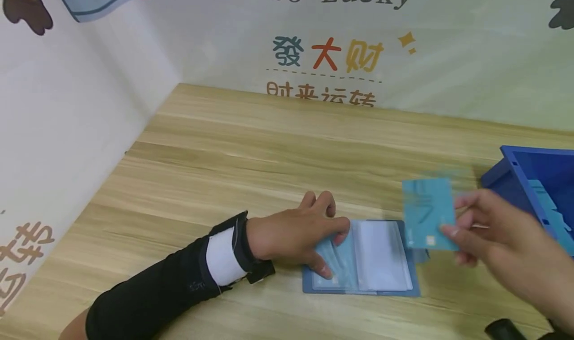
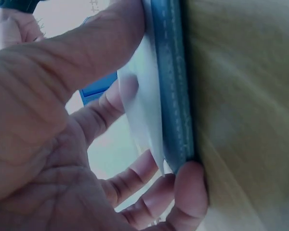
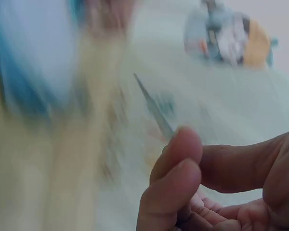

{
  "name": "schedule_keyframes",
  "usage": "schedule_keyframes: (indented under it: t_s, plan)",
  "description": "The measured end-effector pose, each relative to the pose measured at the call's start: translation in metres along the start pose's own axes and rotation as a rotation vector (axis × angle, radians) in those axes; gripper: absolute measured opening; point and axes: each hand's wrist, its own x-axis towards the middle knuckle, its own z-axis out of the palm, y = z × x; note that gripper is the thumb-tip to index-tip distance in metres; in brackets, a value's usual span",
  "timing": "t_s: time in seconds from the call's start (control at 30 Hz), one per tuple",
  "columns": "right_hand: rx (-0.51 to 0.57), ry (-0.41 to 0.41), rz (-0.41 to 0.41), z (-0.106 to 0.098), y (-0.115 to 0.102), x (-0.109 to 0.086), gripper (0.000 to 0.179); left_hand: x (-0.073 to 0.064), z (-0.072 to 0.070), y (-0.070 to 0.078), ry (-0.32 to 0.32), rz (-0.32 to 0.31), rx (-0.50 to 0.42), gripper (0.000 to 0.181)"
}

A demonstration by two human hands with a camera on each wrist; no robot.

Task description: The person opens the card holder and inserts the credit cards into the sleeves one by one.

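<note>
An open blue card holder (image 1: 383,255) with clear plastic sleeves lies flat on the table. My left hand (image 1: 300,230) holds its left half, with thumb and bent fingers on the sleeve pages; a light-blue card shows under the plastic there. In the left wrist view, the thumb lies over a lifted translucent page (image 2: 142,110), and other fingers sit against the stitched cover edge (image 2: 176,96). Raised just right of the holder, a light-blue card (image 1: 428,215) with a small chip is pinched between the thumb and fingers of my right hand (image 1: 498,230). The right wrist view shows that card edge-on.
A blue plastic bin (image 1: 515,180) stands at the right, with several light-blue cards (image 1: 549,210) inside. Wood-grain tabletop (image 1: 224,165) extends behind and left of the holder up to the printed walls. A black object (image 1: 504,330) shows at the lower right edge.
</note>
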Motion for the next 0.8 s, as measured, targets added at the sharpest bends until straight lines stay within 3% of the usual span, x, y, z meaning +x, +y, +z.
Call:
schedule_keyframes:
  t_s: [0.07, 0.13, 0.2, 0.6, 0.8]
  plan:
    - [0.072, -0.176, 0.062, 0.021, -0.039, -0.004, 0.035, 0.000, 0.001, 0.000, 0.002, 0.001, -0.010, 0.044]
    - [0.157, -0.281, 0.097, 0.036, -0.046, -0.004, 0.036, -0.001, 0.001, 0.000, 0.004, 0.003, -0.010, 0.045]
    - [0.211, -0.337, 0.133, 0.045, -0.051, -0.003, 0.036, -0.001, 0.002, 0.000, 0.005, 0.005, -0.004, 0.046]
    - [0.157, -0.336, 0.181, 0.070, -0.060, -0.004, 0.037, 0.000, 0.005, 0.005, 0.017, -0.014, 0.000, 0.051]
    - [0.180, -0.348, 0.181, 0.079, -0.060, -0.005, 0.042, -0.001, 0.009, 0.006, 0.041, -0.015, 0.004, 0.062]
